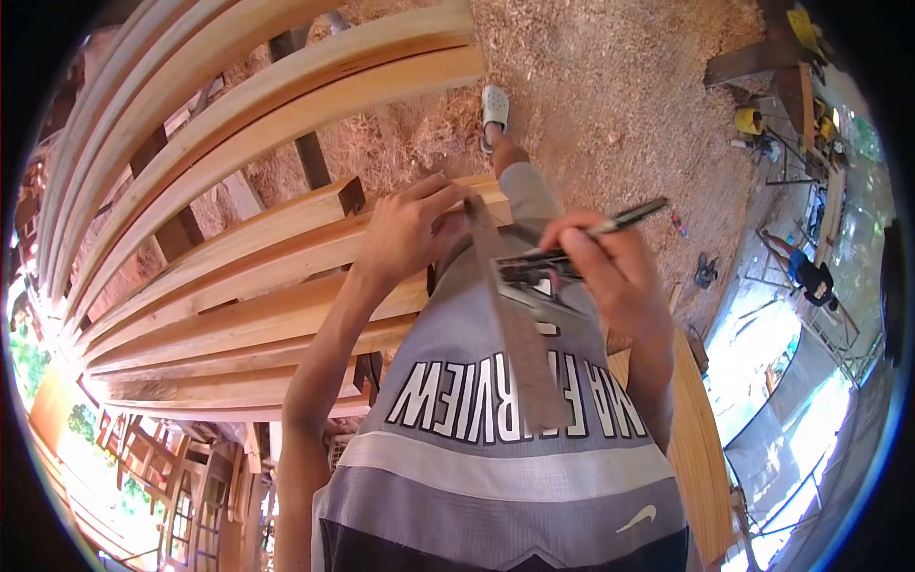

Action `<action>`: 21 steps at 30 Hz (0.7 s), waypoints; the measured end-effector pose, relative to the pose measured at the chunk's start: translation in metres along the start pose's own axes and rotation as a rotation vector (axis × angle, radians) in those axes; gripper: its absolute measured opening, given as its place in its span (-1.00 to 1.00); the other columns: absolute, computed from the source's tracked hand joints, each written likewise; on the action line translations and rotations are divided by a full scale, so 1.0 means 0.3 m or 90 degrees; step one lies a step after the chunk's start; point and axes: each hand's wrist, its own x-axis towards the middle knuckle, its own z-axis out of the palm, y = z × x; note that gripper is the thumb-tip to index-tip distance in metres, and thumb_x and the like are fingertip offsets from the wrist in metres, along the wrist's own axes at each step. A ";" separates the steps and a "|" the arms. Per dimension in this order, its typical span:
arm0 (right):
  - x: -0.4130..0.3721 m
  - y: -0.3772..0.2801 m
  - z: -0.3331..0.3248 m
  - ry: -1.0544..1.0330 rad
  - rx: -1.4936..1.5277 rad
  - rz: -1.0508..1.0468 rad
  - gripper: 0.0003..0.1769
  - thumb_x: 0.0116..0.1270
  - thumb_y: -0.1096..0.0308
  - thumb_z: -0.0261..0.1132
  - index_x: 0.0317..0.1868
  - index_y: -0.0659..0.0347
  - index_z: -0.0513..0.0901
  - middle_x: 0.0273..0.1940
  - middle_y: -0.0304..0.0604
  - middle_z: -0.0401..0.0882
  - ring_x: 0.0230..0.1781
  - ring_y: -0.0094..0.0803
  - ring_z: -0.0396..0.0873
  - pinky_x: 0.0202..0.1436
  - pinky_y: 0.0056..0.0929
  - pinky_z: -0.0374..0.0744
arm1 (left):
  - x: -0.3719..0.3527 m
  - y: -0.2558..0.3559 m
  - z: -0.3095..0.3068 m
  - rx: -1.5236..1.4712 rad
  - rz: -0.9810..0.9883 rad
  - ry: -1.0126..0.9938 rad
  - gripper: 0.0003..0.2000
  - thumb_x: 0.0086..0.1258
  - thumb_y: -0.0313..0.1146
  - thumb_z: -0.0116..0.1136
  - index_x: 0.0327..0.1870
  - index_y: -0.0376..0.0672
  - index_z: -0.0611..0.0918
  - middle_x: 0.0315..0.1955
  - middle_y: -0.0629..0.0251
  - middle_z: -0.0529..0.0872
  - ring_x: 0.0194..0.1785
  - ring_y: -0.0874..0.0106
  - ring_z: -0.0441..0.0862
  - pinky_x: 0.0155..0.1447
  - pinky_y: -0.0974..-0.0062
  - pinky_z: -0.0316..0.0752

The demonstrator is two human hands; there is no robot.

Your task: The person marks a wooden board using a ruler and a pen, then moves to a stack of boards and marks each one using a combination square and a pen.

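Above grey shirt (496, 477), centre of head view: metal square (522, 329) held slanting, blade running far to near. Left hand (410, 238): fingers closed, pinching blade's far tip. Right hand (610, 276): fingers closed round square's head, with pen (629, 217) gripped too. Stacked timber beams (238, 276) at left, just beside left hand. Sawdust floor (591, 86) far; foot in white clog (494, 107) on it.

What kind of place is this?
Probably an outdoor woodworking yard: long curved wooden planks, wood shavings underfoot, and the right hand holds a pen by a metal square.
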 end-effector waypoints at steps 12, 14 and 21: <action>-0.144 0.240 -0.355 0.649 0.244 -0.051 -0.63 0.68 0.20 0.07 0.08 0.32 0.69 -0.21 -0.04 0.75 -0.47 -0.56 0.47 -0.42 -0.59 0.31 | 0.037 0.308 0.270 -0.180 0.070 0.014 -0.61 0.29 -0.30 0.46 0.11 -0.19 0.69 0.09 0.08 0.74 0.21 0.00 0.67 0.30 0.05 0.53; -0.060 0.246 -0.430 0.610 0.198 -0.072 -0.59 0.68 0.12 0.09 0.05 0.31 0.70 -0.24 -0.07 0.75 -0.45 -0.57 0.49 -0.40 -0.60 0.34 | 0.045 0.348 0.300 -0.180 -0.003 -0.011 -0.63 0.30 -0.32 0.45 0.10 -0.19 0.70 0.06 0.07 0.74 0.18 -0.01 0.68 0.27 0.08 0.55; 0.329 -0.043 -0.523 0.397 -0.026 -0.298 -0.71 0.73 0.24 0.10 0.04 0.28 0.67 -0.20 -0.25 0.66 -0.32 -0.63 0.51 -0.26 -0.60 0.47 | 0.084 0.368 0.288 -0.267 -0.310 0.075 -0.66 0.40 -0.30 0.39 0.12 -0.25 0.71 0.01 0.00 0.80 0.11 0.05 0.75 0.25 0.20 0.59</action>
